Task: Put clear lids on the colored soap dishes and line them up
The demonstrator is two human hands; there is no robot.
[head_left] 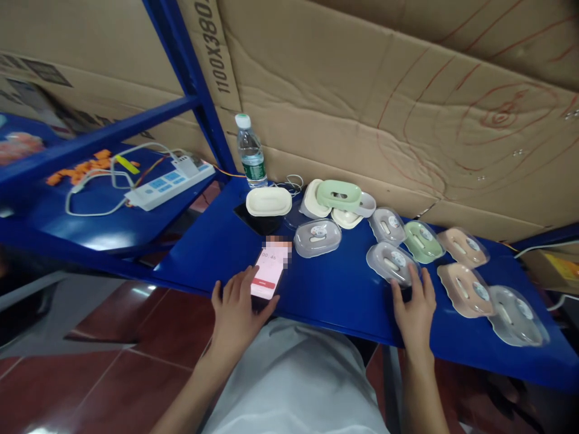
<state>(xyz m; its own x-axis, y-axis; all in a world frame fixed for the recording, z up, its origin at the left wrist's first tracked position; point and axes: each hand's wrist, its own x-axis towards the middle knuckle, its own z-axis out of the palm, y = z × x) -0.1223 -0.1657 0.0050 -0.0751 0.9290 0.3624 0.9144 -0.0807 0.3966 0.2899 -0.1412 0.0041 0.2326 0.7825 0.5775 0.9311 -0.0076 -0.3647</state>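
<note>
From a camera worn on the head, the view looks forward and steeply down past the wearer's pale clothing onto a nearby blue table, with cardboard facing the lens beyond.

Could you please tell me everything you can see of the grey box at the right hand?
The grey box is oblong and rounded, with a clear, plastic-looking cover; a round, pale label and a whitish oblong part show on its top. It lies flat on the blue table. The right hand has its fingers at the near right edge, apparently touching.
</note>
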